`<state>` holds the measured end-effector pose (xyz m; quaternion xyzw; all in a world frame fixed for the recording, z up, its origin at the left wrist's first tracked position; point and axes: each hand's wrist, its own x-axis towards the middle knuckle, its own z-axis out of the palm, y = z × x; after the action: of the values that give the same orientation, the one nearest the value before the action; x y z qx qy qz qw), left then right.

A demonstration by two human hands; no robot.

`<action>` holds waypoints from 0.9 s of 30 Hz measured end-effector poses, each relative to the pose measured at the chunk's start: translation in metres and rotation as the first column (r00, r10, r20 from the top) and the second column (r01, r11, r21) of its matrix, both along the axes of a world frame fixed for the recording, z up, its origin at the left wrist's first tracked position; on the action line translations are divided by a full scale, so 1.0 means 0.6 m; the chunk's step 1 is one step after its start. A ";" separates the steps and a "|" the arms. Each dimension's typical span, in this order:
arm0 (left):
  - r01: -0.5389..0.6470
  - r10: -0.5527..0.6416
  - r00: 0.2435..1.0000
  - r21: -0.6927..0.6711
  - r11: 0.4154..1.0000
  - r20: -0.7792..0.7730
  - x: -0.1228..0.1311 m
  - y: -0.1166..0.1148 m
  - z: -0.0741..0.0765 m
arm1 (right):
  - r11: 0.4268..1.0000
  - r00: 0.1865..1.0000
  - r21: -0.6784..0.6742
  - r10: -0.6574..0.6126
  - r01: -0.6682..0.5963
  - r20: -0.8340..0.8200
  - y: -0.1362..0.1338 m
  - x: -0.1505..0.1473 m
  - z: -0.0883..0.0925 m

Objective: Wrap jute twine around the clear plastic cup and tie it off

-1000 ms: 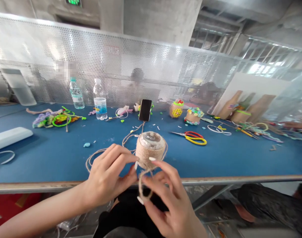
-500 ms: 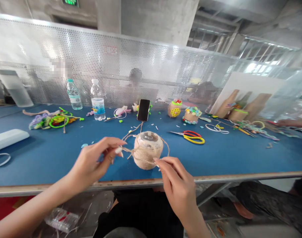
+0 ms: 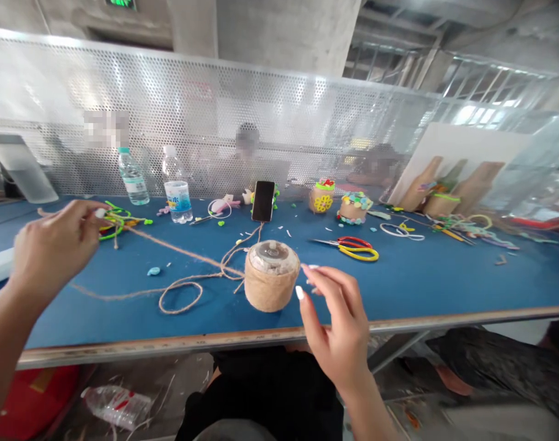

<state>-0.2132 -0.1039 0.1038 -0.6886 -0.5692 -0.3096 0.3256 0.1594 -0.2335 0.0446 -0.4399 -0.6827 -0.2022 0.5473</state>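
Note:
A twine-wrapped jar (image 3: 270,283) with a clear, flat top stands near the table's front edge. My left hand (image 3: 61,242) is raised at the left, fingers pinched on a strand of jute twine (image 3: 178,248) that runs taut to the jar's left side. More twine lies in a loop on the table, left of the jar. Close to the jar's right side, my right hand (image 3: 337,312) has thumb and fingers apart and holds nothing. Scissors (image 3: 355,249) with red and yellow handles rest right of the jar.
A phone (image 3: 263,201) stands upright behind the jar. Two water bottles (image 3: 179,199) are at the back left. Decorated jars (image 3: 322,199), pipe cleaners (image 3: 485,236) and a board with bottle shapes (image 3: 463,153) are at the right. A perforated metal screen (image 3: 288,110) borders the back.
My left hand has moved far left and up, drawing the twine out straight. My right hand has let go of the strand at the jar's front and opened, moving slightly right.

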 end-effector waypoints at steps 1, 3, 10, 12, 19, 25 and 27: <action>0.019 -0.020 0.998 -0.021 1.000 -0.064 0.000 0.007 0.002 | 0.999 0.999 -0.042 0.024 -0.026 -0.035 0.007 0.008 0.001; 0.130 -0.134 0.978 -0.036 0.991 -0.159 0.019 0.011 0.000 | 0.979 0.984 -0.163 0.094 -0.118 -0.150 0.025 0.023 -0.002; 0.637 -0.632 0.754 -0.037 0.770 -0.177 0.218 -0.102 -0.045 | 0.739 0.684 -0.307 0.275 -0.600 -0.676 0.052 0.033 -0.036; 0.741 -0.739 0.653 -0.062 0.669 -0.167 0.265 -0.137 -0.062 | 0.694 0.624 -0.273 0.317 -0.666 -0.715 0.048 0.028 -0.033; 0.802 -0.788 0.566 -0.060 0.594 -0.245 0.318 -0.134 -0.094 | 0.636 0.515 -0.238 0.292 -0.734 -0.806 0.043 0.028 -0.004; 0.821 -0.795 0.532 -0.054 0.569 -0.292 0.313 -0.123 -0.124 | 0.644 0.539 -0.239 0.319 -0.726 -0.779 0.052 0.033 -0.017; 0.798 -0.777 0.574 -0.035 0.601 -0.256 0.313 -0.125 -0.134 | 0.680 0.607 -0.280 0.302 -0.678 -0.735 0.055 0.033 -0.024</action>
<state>-0.0256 -0.1792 0.0234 -0.8877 -0.1451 -0.3582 0.2502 0.1793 -0.2002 0.0304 -0.3993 -0.5797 0.3235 0.6324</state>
